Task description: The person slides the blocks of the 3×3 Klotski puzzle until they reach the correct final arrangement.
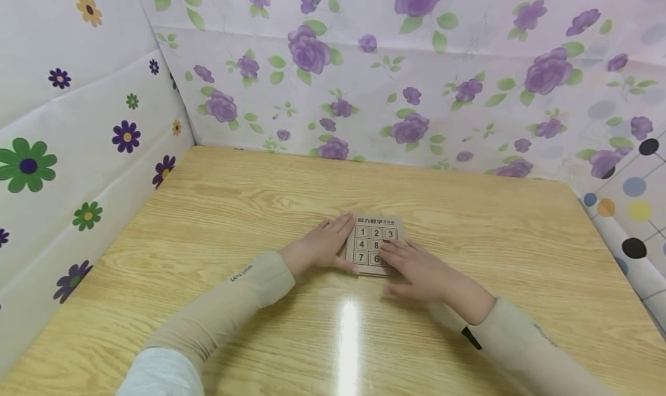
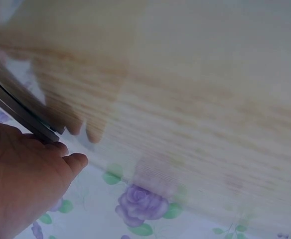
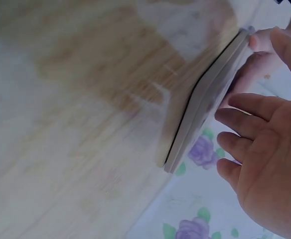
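A flat square number sliding puzzle [image 1: 363, 267] lies on the wooden table, with printed characters along its top and numbered tiles below. Along its left edge rests my left hand [image 1: 329, 245], fingers extended toward the top corner and thumb at the bottom corner. My right hand [image 1: 424, 271] reaches over the right side, its straight fingertips on or just above the tiles and covering several of them. In the right wrist view the puzzle [image 3: 205, 102] shows edge-on, beside the spread fingers of my right hand [image 3: 265, 144]. The left wrist view catches its dark edge [image 2: 23, 109] above my left hand [image 2: 28, 174].
The wood-grain table [image 1: 250, 188] is glossy and reflects a bright strip of light near the front. A purple-flowered cloth [image 1: 338, 95] hangs behind it. Patterned sheets stand at the left [image 1: 78, 153] and right [image 1: 637, 211].
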The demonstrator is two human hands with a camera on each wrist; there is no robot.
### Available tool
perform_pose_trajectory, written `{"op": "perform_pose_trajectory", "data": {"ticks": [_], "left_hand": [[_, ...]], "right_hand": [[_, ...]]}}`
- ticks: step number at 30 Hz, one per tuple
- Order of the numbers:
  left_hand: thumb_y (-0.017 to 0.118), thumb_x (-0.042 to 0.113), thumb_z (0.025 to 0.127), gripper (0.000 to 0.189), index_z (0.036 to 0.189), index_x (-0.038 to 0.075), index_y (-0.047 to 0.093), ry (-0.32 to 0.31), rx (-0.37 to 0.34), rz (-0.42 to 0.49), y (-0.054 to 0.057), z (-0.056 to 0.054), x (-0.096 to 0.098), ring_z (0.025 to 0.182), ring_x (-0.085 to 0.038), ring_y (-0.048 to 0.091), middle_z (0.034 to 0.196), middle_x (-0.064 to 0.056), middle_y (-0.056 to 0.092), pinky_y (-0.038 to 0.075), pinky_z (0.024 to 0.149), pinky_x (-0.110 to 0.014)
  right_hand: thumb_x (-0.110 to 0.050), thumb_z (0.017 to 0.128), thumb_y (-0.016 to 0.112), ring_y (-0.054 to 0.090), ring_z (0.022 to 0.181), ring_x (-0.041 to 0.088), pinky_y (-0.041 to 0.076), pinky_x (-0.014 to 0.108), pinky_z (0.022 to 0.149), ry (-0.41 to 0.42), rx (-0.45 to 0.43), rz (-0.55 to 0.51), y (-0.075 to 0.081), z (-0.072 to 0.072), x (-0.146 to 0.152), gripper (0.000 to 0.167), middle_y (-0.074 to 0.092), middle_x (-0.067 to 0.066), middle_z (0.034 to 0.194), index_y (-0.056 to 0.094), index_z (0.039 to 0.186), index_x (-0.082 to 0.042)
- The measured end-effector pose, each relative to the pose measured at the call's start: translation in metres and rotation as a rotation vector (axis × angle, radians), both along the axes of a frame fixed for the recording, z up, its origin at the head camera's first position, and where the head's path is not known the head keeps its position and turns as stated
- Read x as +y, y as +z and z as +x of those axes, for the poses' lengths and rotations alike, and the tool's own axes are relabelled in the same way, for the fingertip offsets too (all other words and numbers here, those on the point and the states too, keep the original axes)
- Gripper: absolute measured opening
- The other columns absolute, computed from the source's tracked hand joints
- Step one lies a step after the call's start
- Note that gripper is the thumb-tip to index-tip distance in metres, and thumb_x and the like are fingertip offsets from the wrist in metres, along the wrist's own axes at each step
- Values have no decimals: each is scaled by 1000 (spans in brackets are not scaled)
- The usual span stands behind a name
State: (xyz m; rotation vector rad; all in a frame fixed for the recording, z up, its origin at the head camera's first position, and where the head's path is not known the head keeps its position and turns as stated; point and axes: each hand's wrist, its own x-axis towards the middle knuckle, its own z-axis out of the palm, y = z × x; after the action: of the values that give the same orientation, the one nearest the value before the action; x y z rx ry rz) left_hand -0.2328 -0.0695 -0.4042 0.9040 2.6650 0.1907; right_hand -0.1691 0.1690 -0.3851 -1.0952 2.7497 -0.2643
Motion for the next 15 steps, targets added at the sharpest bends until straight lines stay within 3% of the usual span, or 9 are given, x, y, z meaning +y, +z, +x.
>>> {"op": "perform_pose_trajectory", "data": {"ticks": [8, 15], "left_hand": [[62, 69, 74, 119, 153, 6, 0, 2, -8, 7, 1, 0, -1, 148, -22, 0, 160, -10, -5, 5, 121, -43], [61, 70, 74, 119, 153, 7, -2, 1, -14, 8, 0, 0, 0, 148, -22, -1, 160, -10, -6, 5, 121, -43]], "right_hand": [[-37, 90, 62, 32, 138, 40, 18, 57, 116, 10, -8, 9, 4, 18, 10, 66, 44, 19, 144, 45, 138, 5], [-37, 89, 62, 37, 135, 41, 23, 58, 114, 9, 40, 13, -1, 14, 12, 66, 46, 21, 142, 46, 136, 7]]}}
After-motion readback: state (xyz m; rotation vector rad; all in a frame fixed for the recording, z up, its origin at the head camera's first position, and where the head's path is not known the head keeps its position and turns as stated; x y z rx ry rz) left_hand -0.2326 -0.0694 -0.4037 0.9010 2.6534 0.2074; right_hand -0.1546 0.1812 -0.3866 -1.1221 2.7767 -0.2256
